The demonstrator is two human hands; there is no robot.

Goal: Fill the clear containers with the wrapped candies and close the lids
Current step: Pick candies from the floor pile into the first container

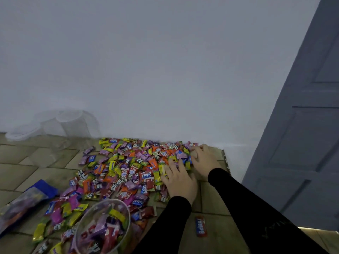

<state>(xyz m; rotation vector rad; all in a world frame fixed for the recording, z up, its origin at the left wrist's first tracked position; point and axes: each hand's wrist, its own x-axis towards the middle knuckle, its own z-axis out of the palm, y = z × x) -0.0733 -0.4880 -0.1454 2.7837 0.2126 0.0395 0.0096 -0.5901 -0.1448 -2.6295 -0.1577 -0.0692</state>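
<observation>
A wide pile of wrapped candies (pixel 128 167) in many colours covers the tiled floor in front of the wall. My left hand (pixel 180 180) lies flat on the pile's right edge, fingers spread over the candies. Just beyond it, my right hand (pixel 204 160) rests at the far right end of the pile, its fingers slightly bent against the candies. A clear round container (pixel 102 228), open and partly filled with candies, stands at the bottom centre, left of my left forearm. Empty clear containers (pixel 73 125) and lids (pixel 22 133) stand by the wall at far left.
A blue candy bag (pixel 23 202) lies at the left edge. One loose red candy (pixel 200 229) lies between my forearms. A grey-blue door (pixel 302 143) stands at the right, and the white wall (pixel 165 70) borders the floor behind the pile.
</observation>
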